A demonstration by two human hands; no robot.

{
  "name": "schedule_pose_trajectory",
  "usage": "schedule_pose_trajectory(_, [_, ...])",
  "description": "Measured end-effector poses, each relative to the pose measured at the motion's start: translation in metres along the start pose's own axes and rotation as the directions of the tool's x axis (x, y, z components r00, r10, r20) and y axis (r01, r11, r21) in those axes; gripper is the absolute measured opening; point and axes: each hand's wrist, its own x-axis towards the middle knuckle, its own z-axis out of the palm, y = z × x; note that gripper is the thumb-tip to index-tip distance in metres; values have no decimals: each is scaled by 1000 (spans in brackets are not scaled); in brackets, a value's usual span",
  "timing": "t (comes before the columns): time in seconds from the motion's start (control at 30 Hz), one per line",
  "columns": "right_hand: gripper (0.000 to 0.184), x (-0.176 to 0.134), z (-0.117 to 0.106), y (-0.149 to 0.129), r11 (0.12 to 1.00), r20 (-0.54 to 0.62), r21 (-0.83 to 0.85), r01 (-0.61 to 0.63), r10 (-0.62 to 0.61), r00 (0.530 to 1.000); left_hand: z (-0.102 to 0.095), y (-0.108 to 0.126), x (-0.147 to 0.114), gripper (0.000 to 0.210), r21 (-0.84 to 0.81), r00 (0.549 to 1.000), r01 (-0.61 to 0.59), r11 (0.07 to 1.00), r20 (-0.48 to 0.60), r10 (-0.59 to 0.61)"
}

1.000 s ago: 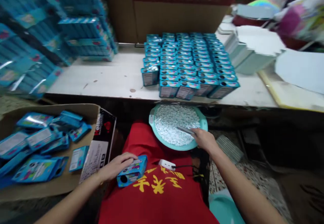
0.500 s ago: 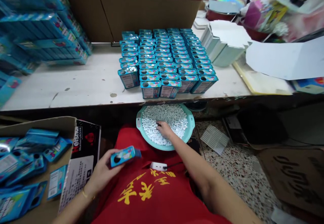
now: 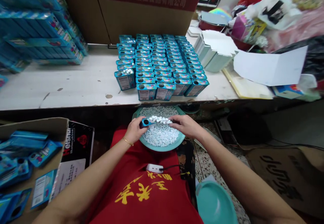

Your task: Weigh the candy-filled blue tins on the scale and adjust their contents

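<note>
The fingers of my left hand [image 3: 134, 128] are closed around the left end of a blue candy box [image 3: 145, 122], whose dark round hole faces up. My right hand [image 3: 186, 124] is at the right end of a row of white pellets [image 3: 159, 119] lying along the box's top; its thumb and fingertips are drawn close together, but I cannot tell what they pinch, or whether the pellets rest directly on the box. The box is above a teal basin [image 3: 162, 148] full of loose white pellets [image 3: 162, 136]. Nearer me, a white power socket [image 3: 154, 168] lies on my red apron [image 3: 149, 203]. To my left is an open carton [image 3: 60, 149] of jumbled blue boxes [image 3: 43, 154]. On the far side, upright boxes [image 3: 163, 65] stand in rows on a white bench [image 3: 83, 78], with stacked blue packs [image 3: 45, 31] to the left and white card pieces [image 3: 215, 48] to the right.
</note>
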Motion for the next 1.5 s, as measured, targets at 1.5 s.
schedule_pose_trajectory(1.5, [28,8,1,-25,972,52,-234,-2,15,999,13,-9,-4,38,-26,998,-30,999,-52,29])
